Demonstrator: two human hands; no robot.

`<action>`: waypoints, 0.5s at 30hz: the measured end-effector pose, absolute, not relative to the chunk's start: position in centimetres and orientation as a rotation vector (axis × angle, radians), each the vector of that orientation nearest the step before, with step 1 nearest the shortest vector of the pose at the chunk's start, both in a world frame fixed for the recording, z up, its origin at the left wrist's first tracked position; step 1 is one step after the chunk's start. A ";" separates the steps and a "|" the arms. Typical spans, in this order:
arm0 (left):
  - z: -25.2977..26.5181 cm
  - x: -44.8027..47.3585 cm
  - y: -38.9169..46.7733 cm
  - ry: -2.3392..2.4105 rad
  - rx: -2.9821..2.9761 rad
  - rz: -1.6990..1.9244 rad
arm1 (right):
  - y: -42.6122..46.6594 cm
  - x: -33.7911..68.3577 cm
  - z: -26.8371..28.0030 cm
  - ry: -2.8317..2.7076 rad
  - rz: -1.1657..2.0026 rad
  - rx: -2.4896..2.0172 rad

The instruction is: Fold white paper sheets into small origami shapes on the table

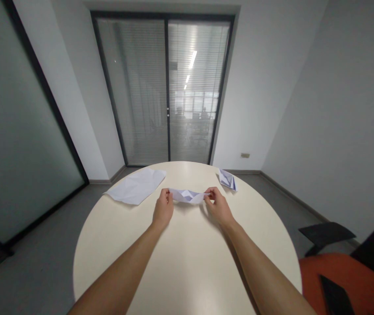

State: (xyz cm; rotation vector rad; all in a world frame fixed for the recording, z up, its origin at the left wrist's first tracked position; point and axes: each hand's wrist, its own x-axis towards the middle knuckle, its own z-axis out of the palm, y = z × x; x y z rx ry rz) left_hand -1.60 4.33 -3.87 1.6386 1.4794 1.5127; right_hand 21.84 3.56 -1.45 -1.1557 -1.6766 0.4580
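A folded white paper boat (pixel 187 196) is stretched between my two hands, just over the round table, with a raised peak at its middle. My left hand (pixel 164 208) pinches its left end between thumb and fingers. At the opposite end, my right hand (pixel 218 204) grips the right tip in the same way. Whether the paper's underside touches the table I cannot tell.
On the round cream table (pixel 180 258), a creased white paper sheet (pixel 137 186) lies at the far left. Another folded paper piece (pixel 227 180) rests near the far right edge. An orange chair (pixel 341 280) with black armrests stands at the right.
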 end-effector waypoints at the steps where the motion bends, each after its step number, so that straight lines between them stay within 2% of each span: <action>1: -4.0 -1.6 4.4 1.477 1.614 1.520 | 3.6 21.9 -1.5 -1.674 0.452 -1.150; 15: -4.2 -1.4 5.3 1.329 1.341 1.587 | 3.6 22.2 -1.5 -1.696 0.457 -1.244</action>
